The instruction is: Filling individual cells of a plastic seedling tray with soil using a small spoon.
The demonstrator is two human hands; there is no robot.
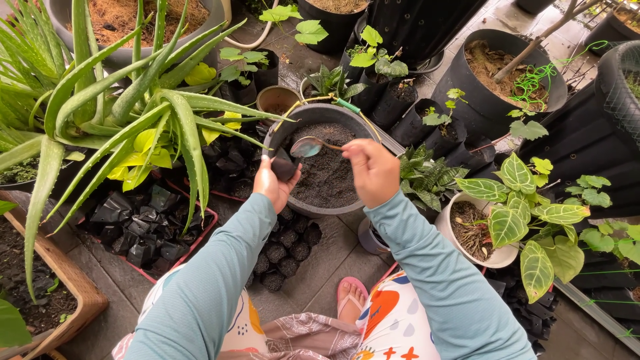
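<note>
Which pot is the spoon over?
The spoon in the right hand hangs over the wide dark tub of soil, the middle one with a yellow wire handle.

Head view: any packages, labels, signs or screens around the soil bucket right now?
No labels, signs or screens.
Small black grow bag: in left hand, over bucket rim.
Filled black grow bags: clustered on floor below bucket.
Empty black grow bags: crumpled in red-rimmed tray, left.

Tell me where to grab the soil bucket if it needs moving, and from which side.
Grip the bucket by its wire handle, coming from above at the far rim. The handle lies folded along that rim, exposed, while the near rim is crowded by the left hand with a small bag and the right hand with a spoon.
</note>
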